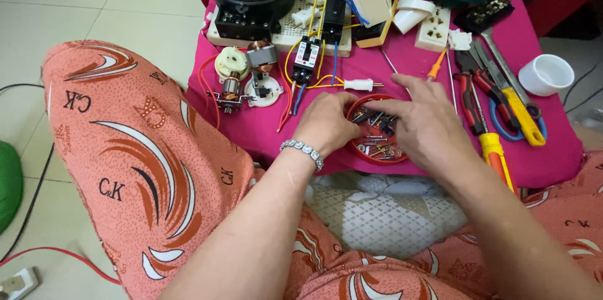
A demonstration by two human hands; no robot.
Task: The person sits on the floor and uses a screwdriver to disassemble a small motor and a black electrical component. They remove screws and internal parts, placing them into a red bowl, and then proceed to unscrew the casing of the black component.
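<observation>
Your left hand (326,125) rests on the left rim of the red dish (377,149), fingers curled down into the screws and small metal parts (375,125) inside; whether they pinch one, you cannot tell from here. Your right hand (422,121) lies over the dish's right half, fingers spread and loose, fingertips on the parts, nothing visibly grasped. The dish sits at the near edge of the pink cloth (553,162), about midway along it. Just right of your right hand: a yellow-handled screwdriver (493,149), red-handled pliers (472,96), blue-handled scissors (512,127). A white cup (546,75) stands toward the right edge. Left of the dish, a small motor (230,90) lies on the cloth. A white-handled test probe (361,85) lies just beyond your left hand
</observation>
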